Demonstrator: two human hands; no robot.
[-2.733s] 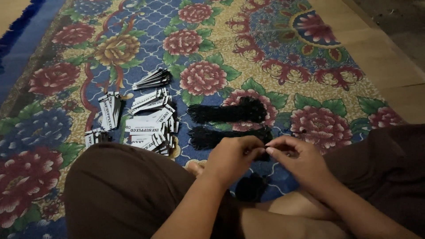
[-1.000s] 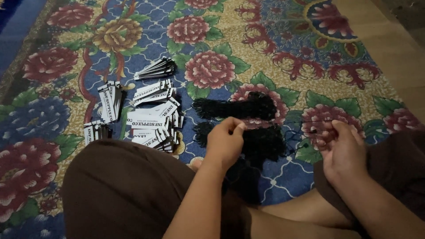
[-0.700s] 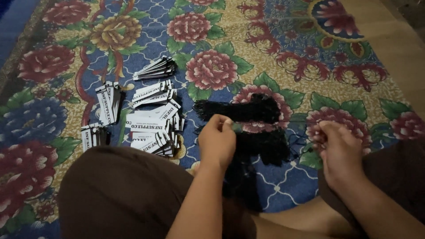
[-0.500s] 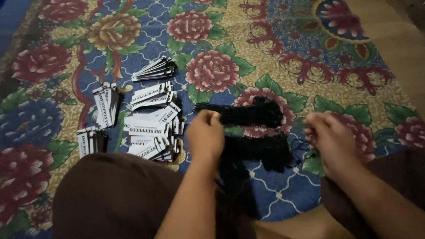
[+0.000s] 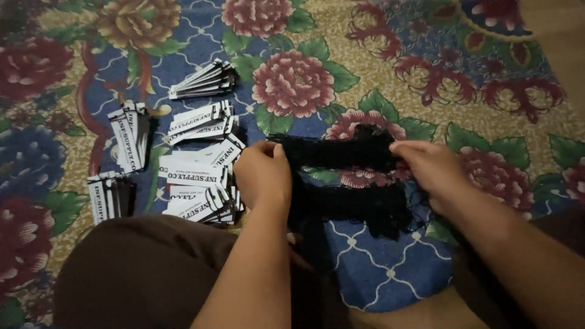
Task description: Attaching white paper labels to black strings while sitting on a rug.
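- Left hand (image 5: 263, 176) pinches one end of a black mesh strip (image 5: 341, 152), fingers closed on it just above the carpet.
- Right hand (image 5: 429, 166) grips the other end — the strip is stretched between the two hands.
- More black mesh (image 5: 359, 204) lies bunched just beneath, on the floral carpet (image 5: 378, 67).
- Stacks of black-and-white printed tags (image 5: 195, 164) sit just left of the left hand, some fanned out — others in small separate piles.

Home floor, prob living rm: person sits on floral carpet (image 5: 378, 55), wood flooring (image 5: 563, 36) at edge
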